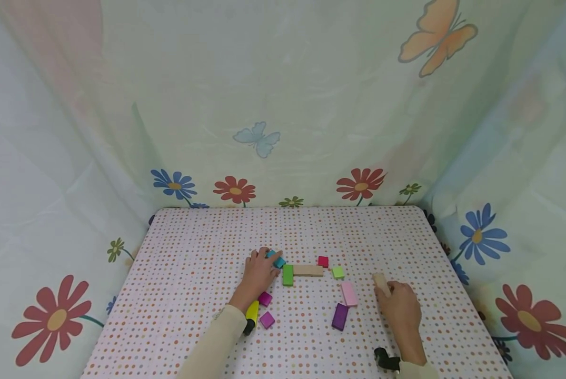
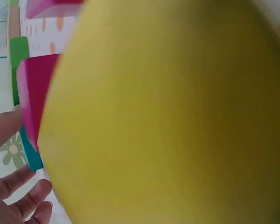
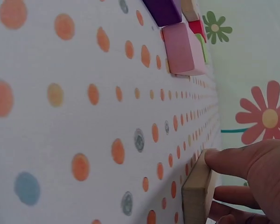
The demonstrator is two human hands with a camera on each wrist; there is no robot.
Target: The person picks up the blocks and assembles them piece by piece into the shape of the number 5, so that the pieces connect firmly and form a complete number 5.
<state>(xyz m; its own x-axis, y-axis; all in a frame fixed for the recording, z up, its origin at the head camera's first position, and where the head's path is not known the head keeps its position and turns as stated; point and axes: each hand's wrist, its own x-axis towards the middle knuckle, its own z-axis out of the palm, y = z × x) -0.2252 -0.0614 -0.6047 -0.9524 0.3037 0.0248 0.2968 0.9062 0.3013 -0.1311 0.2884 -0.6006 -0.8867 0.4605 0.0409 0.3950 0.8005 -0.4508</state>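
Observation:
My left hand (image 1: pixel 258 271) pinches a teal block (image 1: pixel 278 261) between thumb and fingers, at the left end of a row. Just right of it lie a green block (image 1: pixel 288 275) and a plain wooden block (image 1: pixel 308 270), end to end. On the right side of the table, my right hand (image 1: pixel 400 307) grips another plain wooden plank (image 1: pixel 381 283); the right wrist view shows the thumb on one face of this plank (image 3: pixel 196 193) and fingers behind. A yellow block (image 2: pixel 144 116) fills most of the left wrist view, close to that camera.
Two magenta blocks (image 1: pixel 267 319) lie near my left forearm. Between my hands are a red block (image 1: pixel 323 261), a light green block (image 1: pixel 338 272), a pink block (image 1: pixel 349 294) and a purple block (image 1: pixel 339 317). A flowered curtain (image 1: pixel 283 105) surrounds the dotted table (image 1: pixel 192 252).

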